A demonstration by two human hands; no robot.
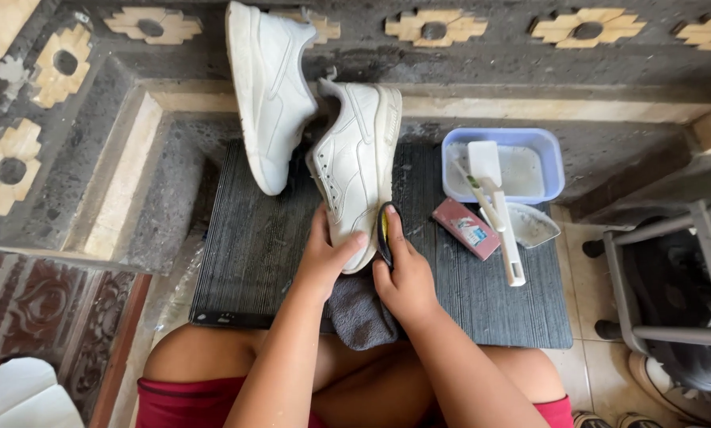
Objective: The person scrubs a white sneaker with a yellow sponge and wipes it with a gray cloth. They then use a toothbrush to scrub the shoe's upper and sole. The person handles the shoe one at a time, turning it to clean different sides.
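White shoe held and scrubbed on a dark mat

A second white shoe [268, 87] is leaned against the step; the nearer white shoe [355, 162] is gripped at its toe by the left hand [324, 257], a dark sponge [384, 231] is clasped against its sole by the right hand [403, 277], and a blue tub [549, 154] is set further right

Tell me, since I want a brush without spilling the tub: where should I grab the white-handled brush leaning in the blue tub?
Probably by the free lower end of the white-handled brush, coming from the near right. That end lies out on the dark mat, clear of the blue tub, while the head rests inside it. The red packet lies just left.
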